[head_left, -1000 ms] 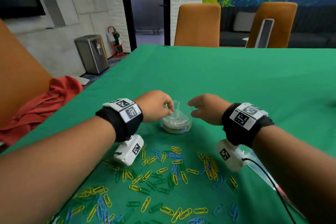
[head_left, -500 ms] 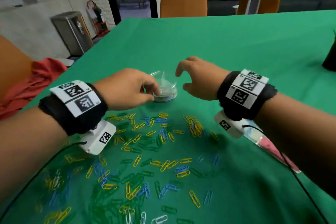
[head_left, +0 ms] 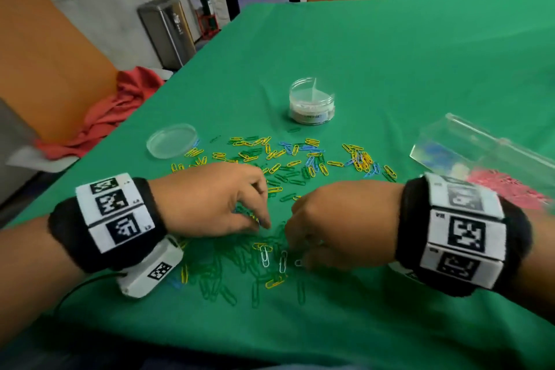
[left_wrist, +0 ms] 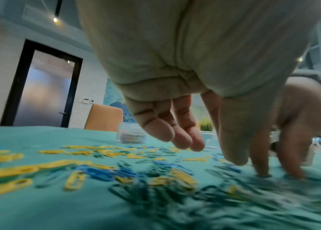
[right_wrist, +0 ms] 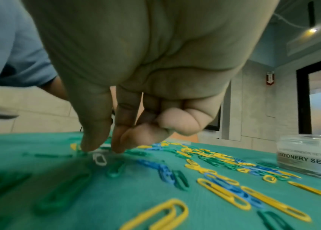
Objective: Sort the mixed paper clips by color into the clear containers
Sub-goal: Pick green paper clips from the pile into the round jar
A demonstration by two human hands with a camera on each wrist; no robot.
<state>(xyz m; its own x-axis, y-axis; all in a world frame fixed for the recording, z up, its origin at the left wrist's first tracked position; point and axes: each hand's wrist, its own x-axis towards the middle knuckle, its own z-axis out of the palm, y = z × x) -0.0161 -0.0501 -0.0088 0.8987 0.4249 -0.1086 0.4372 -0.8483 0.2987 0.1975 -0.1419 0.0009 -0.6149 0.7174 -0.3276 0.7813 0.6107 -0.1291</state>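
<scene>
Mixed paper clips (head_left: pixel 279 165) lay scattered over the green cloth of the bench (head_left: pixel 390 69), on the near side of the round clear container (head_left: pixel 311 105): yellow, blue and green ones in a loose band close to it, a denser green heap nearer the person, and a few white clips (head_left: pixel 265 255) within that heap. The round clear container stood upright and uncovered, with an inner divider and a printed label reading "STATIONERY SET". Its flat clear lid (head_left: pixel 171 144) lay to the left of the container, apart from it. A clear rectangular box (head_left: pixel 480 147) lay tilted to the container's right, with pink material beside it. The left hand (head_left: pixel 210 204) hung over the green heap, thumb and forefinger reaching down to the clips, remaining fingers loosely extended; whether it held a clip could not be told. The right hand (head_left: pixel 339 225) was curled, its thumb and forefinger tips (right_wrist: pixel 94 144) set narrowly on either side of a white clip (right_wrist: pixel 99 158) on the cloth, touching the bench; a completed pinch was not evident.
</scene>
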